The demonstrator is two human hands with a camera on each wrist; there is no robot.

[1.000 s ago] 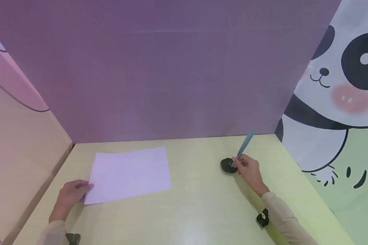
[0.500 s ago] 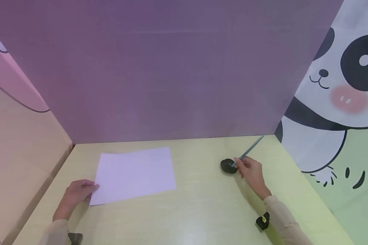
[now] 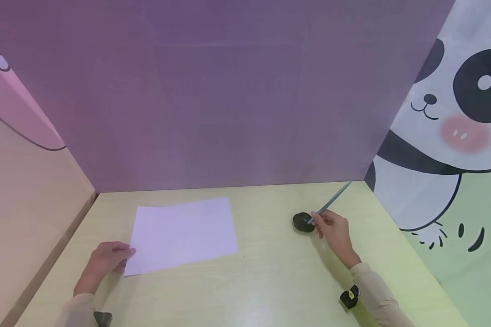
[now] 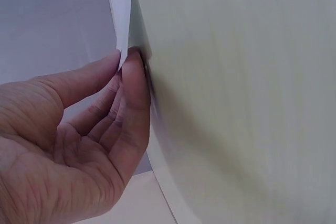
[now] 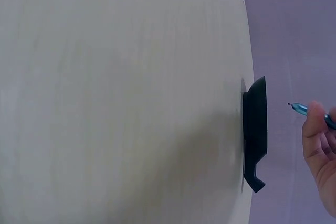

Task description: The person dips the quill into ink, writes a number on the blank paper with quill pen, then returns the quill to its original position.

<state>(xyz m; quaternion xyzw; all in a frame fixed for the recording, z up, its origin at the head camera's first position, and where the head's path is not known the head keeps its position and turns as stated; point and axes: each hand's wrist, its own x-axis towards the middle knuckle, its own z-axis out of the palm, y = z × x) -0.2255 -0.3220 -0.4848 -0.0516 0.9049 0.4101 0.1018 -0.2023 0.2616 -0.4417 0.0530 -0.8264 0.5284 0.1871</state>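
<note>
My left hand (image 3: 106,259) pinches the left edge of a white sheet of paper (image 3: 184,234) between thumb and forefinger. In the left wrist view the paper's edge (image 4: 124,19) rises slightly off the table at the fingertips. My right hand (image 3: 333,231) holds a slim teal pen (image 3: 333,200), pinched near its lower tip, its long tapered end slanting up and right. Just left of those fingers a small black dish-like holder (image 3: 302,221) rests on the table. The right wrist view shows the pen's dark point (image 5: 298,108) apart from the black holder (image 5: 256,124), above it.
The pale wooden table (image 3: 245,295) has a purple panel (image 3: 237,100) along its far edge. Side walls carry printed cartoons, with a panda (image 3: 454,104) on the right. Small black devices (image 3: 349,297) are strapped at both wrists.
The left hand and the paper have slid a little to the right. The pen has tipped from steep to a flatter slant in the right hand, while the black holder stays in place.
</note>
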